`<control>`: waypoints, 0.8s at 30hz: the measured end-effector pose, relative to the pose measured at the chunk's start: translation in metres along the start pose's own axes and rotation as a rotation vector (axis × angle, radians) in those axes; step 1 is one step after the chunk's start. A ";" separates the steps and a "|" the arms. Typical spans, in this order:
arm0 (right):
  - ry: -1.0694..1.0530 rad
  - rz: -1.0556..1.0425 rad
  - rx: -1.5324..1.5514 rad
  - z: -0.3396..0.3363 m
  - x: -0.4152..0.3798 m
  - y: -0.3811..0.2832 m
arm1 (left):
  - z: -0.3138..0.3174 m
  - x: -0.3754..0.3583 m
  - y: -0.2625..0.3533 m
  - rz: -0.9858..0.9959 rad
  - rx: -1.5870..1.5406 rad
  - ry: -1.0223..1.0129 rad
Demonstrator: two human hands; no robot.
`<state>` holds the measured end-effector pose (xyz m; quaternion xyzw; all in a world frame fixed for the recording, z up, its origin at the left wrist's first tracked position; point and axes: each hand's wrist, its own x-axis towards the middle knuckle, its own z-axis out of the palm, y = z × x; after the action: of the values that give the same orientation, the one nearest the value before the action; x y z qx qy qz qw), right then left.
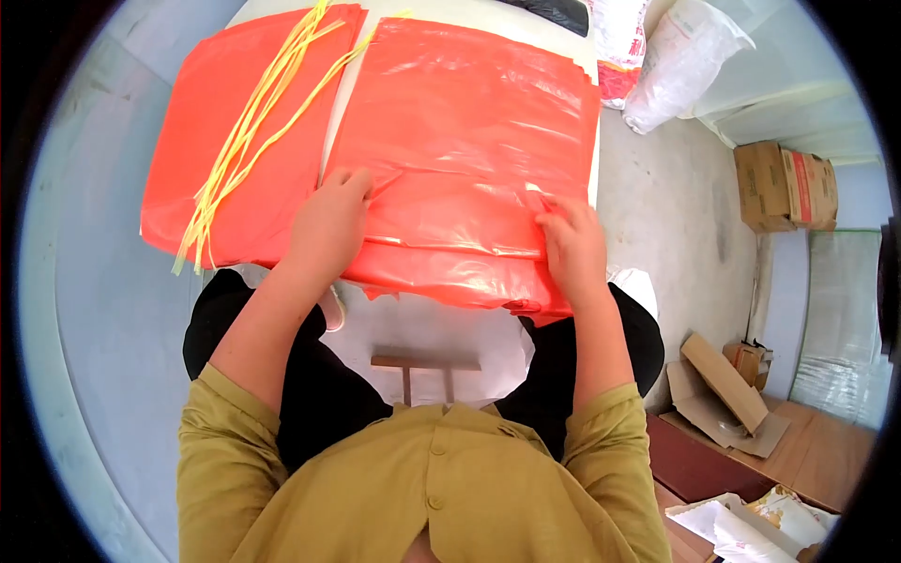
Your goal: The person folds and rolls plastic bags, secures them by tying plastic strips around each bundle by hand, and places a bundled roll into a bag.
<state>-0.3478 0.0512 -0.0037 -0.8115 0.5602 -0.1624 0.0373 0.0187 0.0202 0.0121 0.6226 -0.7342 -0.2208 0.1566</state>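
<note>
A stack of thin red plastic bags (460, 113) lies on the white table in front of me, its near edge creased and hanging toward my lap. At the stack's left edge, my left hand (330, 223) is closed with its fingers pinching the plastic. My right hand (574, 246) grips the right side of the same plastic, thumb and fingers together. Folds run between both hands. To the left lies a second red stack (202, 122), with yellow plastic strips (246, 141) lying lengthwise over it.
A black item (554, 13) lies at the table's far edge. White sacks (683, 61) stand beyond on the right. Cardboard boxes (786, 188) sit by the wall, and an opened carton (723, 394) rests on a brown surface. A small wooden stool (424, 362) shows between my legs.
</note>
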 end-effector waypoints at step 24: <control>-0.071 0.008 0.193 -0.054 -0.017 -0.003 | -0.030 -0.018 -0.016 0.461 0.064 0.146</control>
<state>-0.3672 0.0745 0.0438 -0.8071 0.5434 -0.1865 0.1358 0.0502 0.0319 0.0302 0.4576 -0.8502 -0.1103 0.2357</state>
